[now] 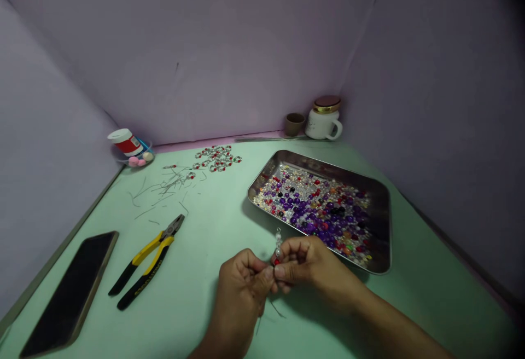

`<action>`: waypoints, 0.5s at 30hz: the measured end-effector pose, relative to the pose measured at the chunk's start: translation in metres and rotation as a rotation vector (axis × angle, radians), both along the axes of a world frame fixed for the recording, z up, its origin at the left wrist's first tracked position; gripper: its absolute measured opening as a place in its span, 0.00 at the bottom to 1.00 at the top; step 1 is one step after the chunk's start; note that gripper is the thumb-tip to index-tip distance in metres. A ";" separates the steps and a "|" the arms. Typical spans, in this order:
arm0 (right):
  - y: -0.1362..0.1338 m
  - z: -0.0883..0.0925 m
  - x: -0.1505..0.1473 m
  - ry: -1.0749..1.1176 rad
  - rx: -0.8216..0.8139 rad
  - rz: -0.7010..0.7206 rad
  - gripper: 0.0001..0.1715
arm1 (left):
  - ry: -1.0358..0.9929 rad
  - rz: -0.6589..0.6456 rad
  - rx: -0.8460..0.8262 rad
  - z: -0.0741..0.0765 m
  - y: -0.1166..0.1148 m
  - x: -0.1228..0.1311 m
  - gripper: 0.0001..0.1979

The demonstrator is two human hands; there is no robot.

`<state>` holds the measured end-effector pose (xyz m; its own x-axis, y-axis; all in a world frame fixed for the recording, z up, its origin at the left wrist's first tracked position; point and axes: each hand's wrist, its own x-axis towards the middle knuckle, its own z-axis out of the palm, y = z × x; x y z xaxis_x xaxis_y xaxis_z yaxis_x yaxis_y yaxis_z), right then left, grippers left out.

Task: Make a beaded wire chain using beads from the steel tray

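Note:
Between my two hands stands a short beaded wire (278, 243), with clear beads above a red one and a small loop at its top. My left hand (245, 282) pinches its lower end between thumb and fingers. My right hand (305, 263) is closed on it just below and beside the red bead. Thin wire ends hang under the fingers. Right behind my hands lies a metal tray (388, 227) holding many loose beads (315, 211) in purple, clear, red and other colours.
Yellow-and-black pliers (151, 260) and a phone (69, 293) lie to the left. Behind them are wire scraps (166, 184) and several small beaded rings (217, 157). At the back stand a lidded white mug (322, 121), a brown cup (294, 123) and a clear dish (148, 151) holding a red-and-white container (128, 143).

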<state>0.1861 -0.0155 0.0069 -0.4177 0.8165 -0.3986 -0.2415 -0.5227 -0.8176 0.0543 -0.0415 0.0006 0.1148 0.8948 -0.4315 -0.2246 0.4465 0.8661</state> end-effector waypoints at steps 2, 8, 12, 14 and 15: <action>0.000 0.000 -0.002 0.024 -0.014 -0.025 0.18 | 0.023 -0.028 0.026 0.000 0.001 -0.001 0.11; -0.002 0.001 -0.005 -0.028 0.013 -0.080 0.18 | 0.133 -0.064 0.131 0.006 0.003 -0.004 0.07; -0.003 0.006 -0.006 -0.120 0.020 -0.145 0.16 | 0.548 -0.116 0.341 0.008 0.001 -0.008 0.07; -0.003 0.007 -0.007 -0.162 0.025 -0.192 0.14 | 0.771 -0.133 0.560 0.008 -0.001 -0.011 0.08; -0.003 0.007 -0.008 -0.174 0.029 -0.216 0.14 | 0.848 -0.148 0.665 0.008 -0.002 -0.012 0.08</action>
